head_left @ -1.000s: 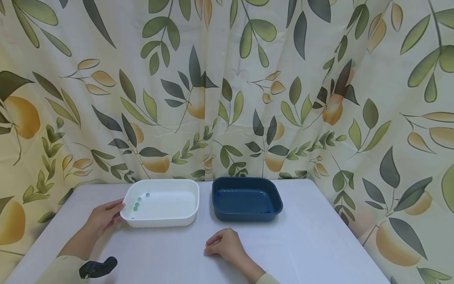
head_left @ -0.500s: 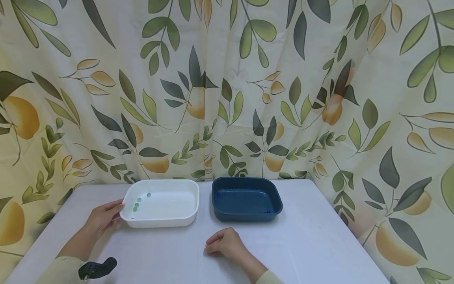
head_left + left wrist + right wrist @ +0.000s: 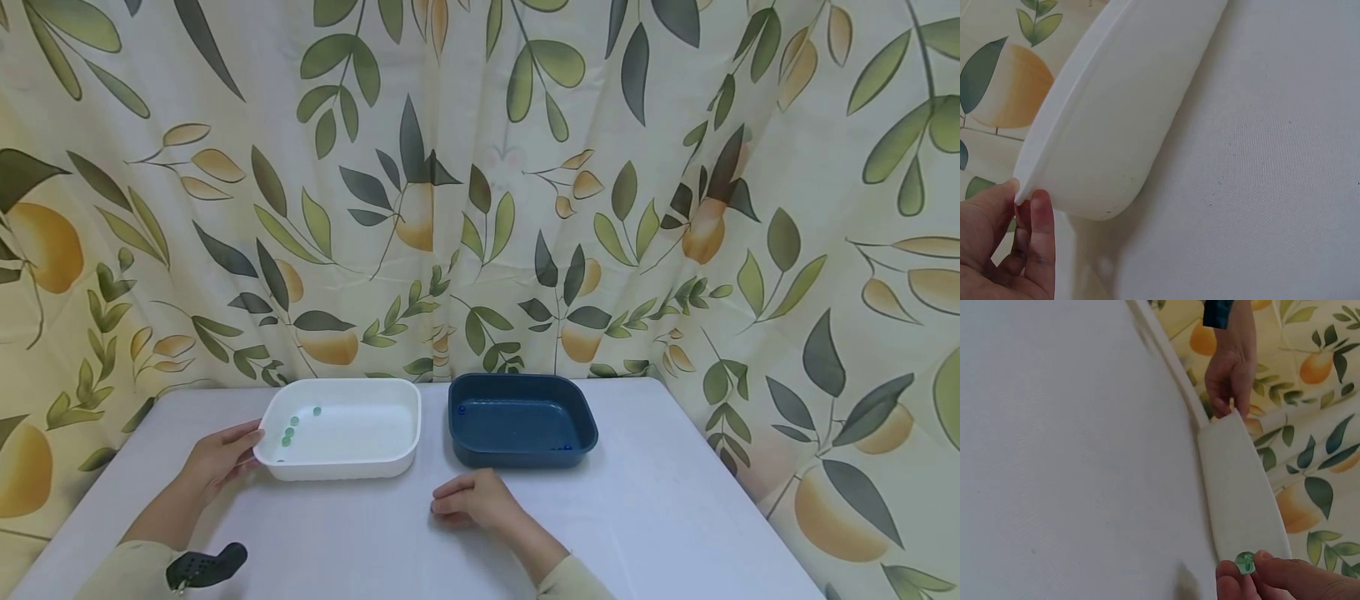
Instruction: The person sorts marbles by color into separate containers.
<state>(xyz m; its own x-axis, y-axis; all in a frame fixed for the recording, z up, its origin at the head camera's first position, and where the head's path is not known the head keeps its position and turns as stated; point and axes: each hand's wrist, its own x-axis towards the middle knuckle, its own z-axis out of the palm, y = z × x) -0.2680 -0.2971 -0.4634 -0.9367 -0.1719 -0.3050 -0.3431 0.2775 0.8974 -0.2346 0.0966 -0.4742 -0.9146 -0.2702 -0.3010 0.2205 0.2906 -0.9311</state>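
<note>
My left hand (image 3: 216,458) pinches the left rim of a white plastic tray (image 3: 360,429), thumb on top and fingers below, as the left wrist view shows. In that tray several green marbles (image 3: 287,441) lie toward the left side, one of them, a greyish-green marble (image 3: 317,411), a little apart from the others. My right hand (image 3: 480,502) is above the table in front of the two trays. Between its thumb and fingers it holds a clear green marble (image 3: 1245,563), plain in the right wrist view but hidden in the head view.
A dark blue tray (image 3: 517,421) stands right of the white one, a narrow gap between them. Inside it are a blue marble (image 3: 462,410) at the left and more blue at the front right corner. A white cloth covers the table (image 3: 660,517); a leaf-patterned curtain (image 3: 480,208) hangs behind.
My right hand has risen slightly away from me, with more sleeve showing. The separate marble in the white tray has rolled a little to the right. My left hand stays on the rim.
</note>
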